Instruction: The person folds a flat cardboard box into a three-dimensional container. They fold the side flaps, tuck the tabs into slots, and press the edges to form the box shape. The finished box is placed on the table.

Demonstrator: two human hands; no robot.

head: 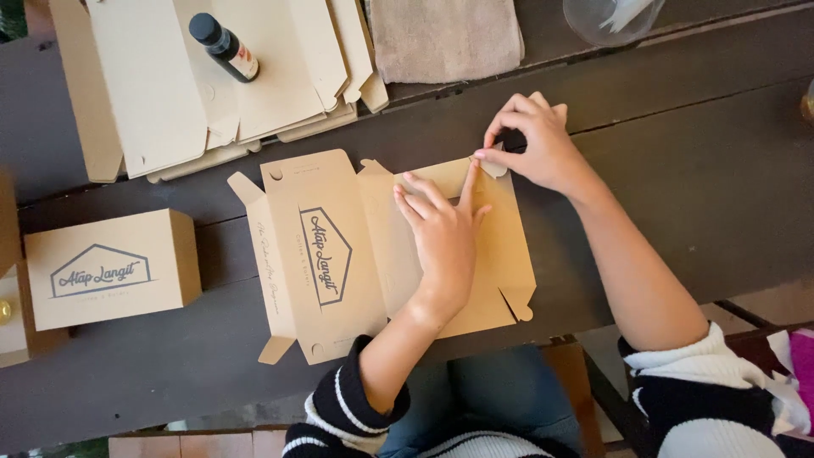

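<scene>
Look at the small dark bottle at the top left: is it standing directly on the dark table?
No, the small dark bottle lies on the stack of flat cardboard blanks, not on the dark table.

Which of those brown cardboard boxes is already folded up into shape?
The closed box at the table's left edge; the one under the left hand and right hand lies flat, like the stack of blanks behind.

One head-worn camera looks straight down, close over the dark table [695, 170] (no second view).

Flat tan carton [339, 254], folded box [110, 267] left
</scene>
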